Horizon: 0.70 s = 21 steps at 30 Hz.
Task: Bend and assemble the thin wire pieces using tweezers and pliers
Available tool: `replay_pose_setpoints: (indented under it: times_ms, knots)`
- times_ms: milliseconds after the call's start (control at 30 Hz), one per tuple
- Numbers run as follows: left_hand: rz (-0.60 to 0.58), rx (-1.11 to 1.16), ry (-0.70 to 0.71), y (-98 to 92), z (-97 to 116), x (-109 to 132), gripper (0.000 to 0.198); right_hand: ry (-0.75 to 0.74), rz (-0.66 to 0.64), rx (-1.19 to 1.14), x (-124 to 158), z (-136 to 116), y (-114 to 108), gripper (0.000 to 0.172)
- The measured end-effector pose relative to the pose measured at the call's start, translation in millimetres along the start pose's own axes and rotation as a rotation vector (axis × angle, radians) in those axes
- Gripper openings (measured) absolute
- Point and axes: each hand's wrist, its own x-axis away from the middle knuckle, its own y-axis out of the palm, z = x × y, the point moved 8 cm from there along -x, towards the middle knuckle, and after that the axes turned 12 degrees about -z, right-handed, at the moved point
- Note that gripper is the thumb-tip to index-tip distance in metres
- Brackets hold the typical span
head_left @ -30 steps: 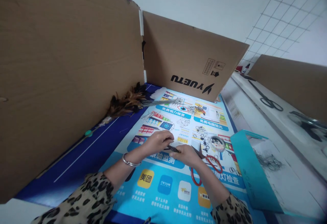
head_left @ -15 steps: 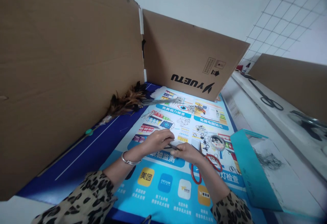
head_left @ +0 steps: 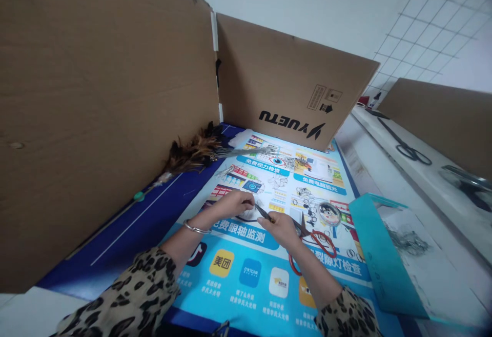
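Observation:
Over the printed mat, my right hand (head_left: 282, 229) is closed around a dark, slim pointed tool (head_left: 264, 214), either pliers or tweezers. Its tip reaches up to the fingers of my left hand (head_left: 234, 206), which are pinched together. Whatever lies in that pinch is too small to make out. A thin dark curved line, perhaps wire, shows just below the left fingers. Red-handled scissors (head_left: 324, 243) lie beside and partly behind my right wrist, blades pointing away. Small black rings (head_left: 310, 214) and tangled thin wire pieces (head_left: 279, 180) are scattered beyond my hands.
Cardboard panels (head_left: 277, 65) stand at the left and back. A feather bundle (head_left: 194, 150) lies along the left panel, near thin metal rods (head_left: 246, 151). A round tin (head_left: 329, 214) and a teal box (head_left: 378, 255) with tangled wire are at right. Black scissors (head_left: 411, 152) rest on the ledge.
My left hand has moved slightly left and up, and a gap has opened between the hands. More of the dark tool now shows, its tip at the left fingers.

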Motion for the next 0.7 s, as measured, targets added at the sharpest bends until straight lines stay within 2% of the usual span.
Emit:
replay_pose_setpoints:
  times_ms: [100, 267, 433, 600, 700]
  knots:
    - [-0.021, -0.028, 0.017, 0.4, 4, 0, 0.009, 0.002, 0.003, -0.016, 0, 2, 1, 0.05]
    - [-0.046, -0.059, 0.017, -9.6, 4, 2, 0.013, 0.019, 0.011, -0.025, -1, 4, 1, 0.05]
    - [-0.13, -0.067, 0.009, -15.3, 7, 11, 0.01, 0.021, 0.036, -0.046, -2, 6, -2, 0.049]
    - [-0.243, -0.114, 0.017, -3.7, 12, 28, 0.014, 0.012, 0.052, -0.054, -2, 7, -3, 0.049]
    - [-0.263, -0.196, 0.026, 5.7, 14, 41, 0.017, 0.013, 0.048, -0.073, -3, 8, -2, 0.048]
